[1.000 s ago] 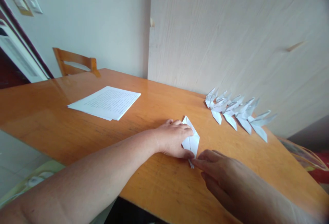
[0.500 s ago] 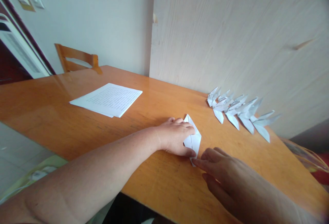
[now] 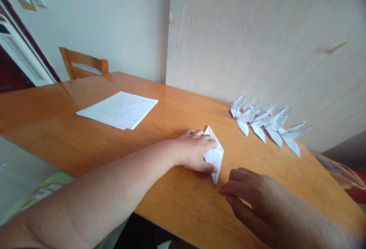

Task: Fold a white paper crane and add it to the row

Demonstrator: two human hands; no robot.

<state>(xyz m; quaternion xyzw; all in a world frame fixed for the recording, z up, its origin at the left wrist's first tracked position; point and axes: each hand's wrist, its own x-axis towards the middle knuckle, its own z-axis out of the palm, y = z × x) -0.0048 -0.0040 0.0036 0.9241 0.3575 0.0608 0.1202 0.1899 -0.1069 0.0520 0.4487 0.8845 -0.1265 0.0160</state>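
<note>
A small folded piece of white paper (image 3: 217, 156), diamond-shaped with a crease down its middle, lies flat on the wooden table. My left hand (image 3: 196, 150) rests over its left side and holds it down, the fingertips and thumb pressing on the paper. Part of the paper is hidden under that hand. Just right of the paper's near point, my right hand (image 3: 251, 193) hovers with loosely bent fingers. A slim gap shows between its thumb and forefinger, and nothing is visible in it.
Several folded paper cranes (image 3: 274, 127) stand in a row along the table's far right side, by a pale wooden panel (image 3: 257, 31). A stack of written sheets (image 3: 120, 110) lies left on the table (image 3: 177, 108). Behind it stands a wooden chair (image 3: 85, 62).
My right hand has drawn back slightly from the paper's near tip, which its forefinger was touching; that tip is now uncovered. My left hand stays in place on the paper.
</note>
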